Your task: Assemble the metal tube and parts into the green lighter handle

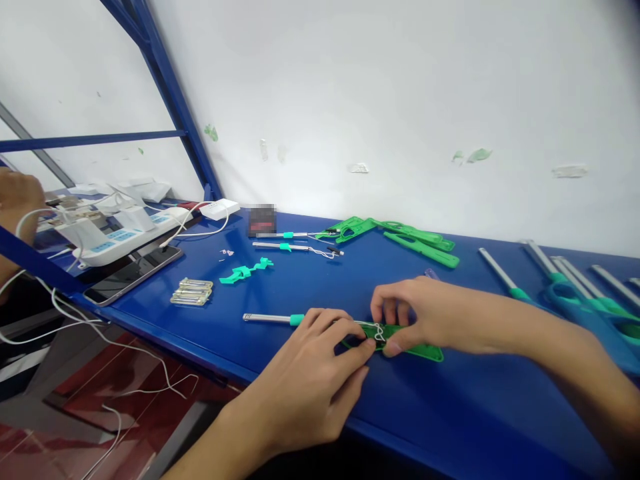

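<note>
A green plastic shell [425, 351] lies open on the blue table, with a white wire [379, 331] looped over a small black part inside it. My left hand [320, 370] rests over the shell's left part, its fingertips on the shell and the black part. From under that hand a metal rod [267, 319] with a teal collar [297, 320] points left. My right hand [413, 313] is curled over the shell from the right, thumb down by the black part and the other fingers bent behind it. What its fingertips pinch is partly hidden.
Two wired rods [270, 246] and green shells [423, 249] lie behind my hands. Finished-looking blue-green handles [575, 300] with rods are at the right. Metal pins [192, 292], teal scraps [246, 271], a phone [133, 275] and a power strip [135, 237] lie left. Another person's hand [20, 200] shows far left.
</note>
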A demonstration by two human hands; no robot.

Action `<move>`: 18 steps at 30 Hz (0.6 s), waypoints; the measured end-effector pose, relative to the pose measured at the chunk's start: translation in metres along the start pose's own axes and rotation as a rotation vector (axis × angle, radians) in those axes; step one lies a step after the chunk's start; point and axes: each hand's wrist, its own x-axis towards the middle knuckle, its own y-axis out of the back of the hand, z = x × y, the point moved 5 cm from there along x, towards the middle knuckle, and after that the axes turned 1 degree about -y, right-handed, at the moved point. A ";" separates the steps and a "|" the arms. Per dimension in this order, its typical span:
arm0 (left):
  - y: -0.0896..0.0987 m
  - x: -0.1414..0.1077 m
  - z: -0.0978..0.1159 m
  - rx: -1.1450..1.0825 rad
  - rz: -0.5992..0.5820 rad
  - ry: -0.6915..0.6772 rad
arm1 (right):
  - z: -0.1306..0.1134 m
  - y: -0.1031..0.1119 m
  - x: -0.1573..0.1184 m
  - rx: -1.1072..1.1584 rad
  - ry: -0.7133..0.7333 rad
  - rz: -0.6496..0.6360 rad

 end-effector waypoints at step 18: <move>0.018 -0.001 -0.025 0.020 0.184 0.184 | 0.006 -0.001 0.003 0.012 0.054 0.040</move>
